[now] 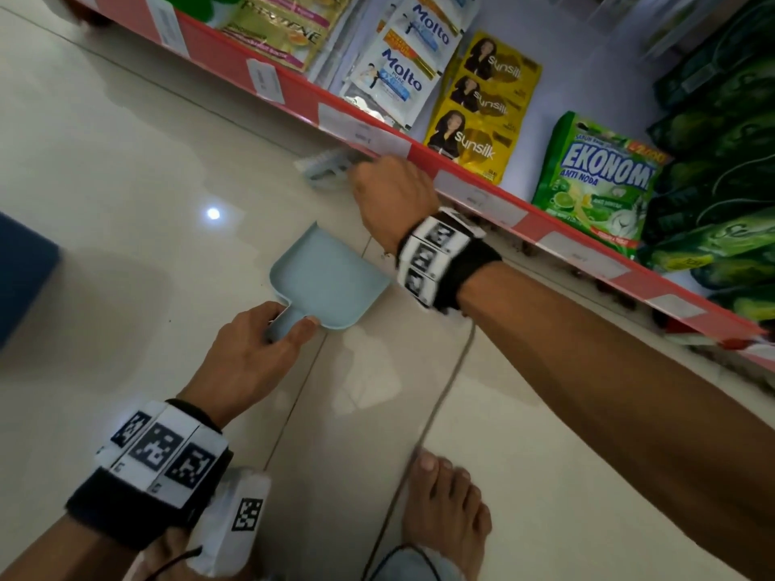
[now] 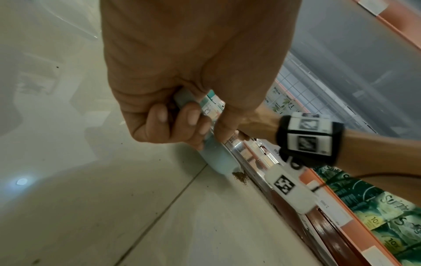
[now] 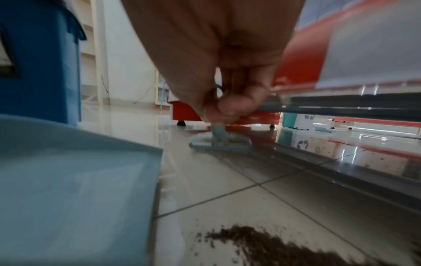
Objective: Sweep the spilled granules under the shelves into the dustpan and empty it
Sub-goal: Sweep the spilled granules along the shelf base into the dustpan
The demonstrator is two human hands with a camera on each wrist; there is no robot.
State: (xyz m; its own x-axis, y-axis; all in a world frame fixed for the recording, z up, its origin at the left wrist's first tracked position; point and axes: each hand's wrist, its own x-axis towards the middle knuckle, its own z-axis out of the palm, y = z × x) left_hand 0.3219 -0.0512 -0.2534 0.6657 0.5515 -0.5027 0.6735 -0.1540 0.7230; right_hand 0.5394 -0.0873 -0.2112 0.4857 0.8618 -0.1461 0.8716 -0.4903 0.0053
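A light blue dustpan [image 1: 331, 276] lies flat on the pale floor tiles, its mouth toward the shelf. My left hand [image 1: 251, 350] grips its short handle [image 2: 214, 154]. My right hand [image 1: 394, 195] grips the handle of a small light blue hand brush [image 1: 325, 167], whose head [image 3: 221, 144] rests on the floor by the shelf's lower edge, beyond the dustpan [image 3: 75, 180]. Brown granules [image 3: 268, 243] lie in a band on the tile beside the pan's mouth, along the shelf base; a small heap [image 2: 240, 177] shows at the pan's corner.
A red-edged bottom shelf [image 1: 482, 190] carries sachets and green detergent packs [image 1: 599, 178] and overhangs the floor. A blue bin [image 3: 38, 59] stands to the left. My bare foot [image 1: 448, 505] rests on the tiles behind the pan, and a thin cable [image 1: 440, 392] runs across the floor.
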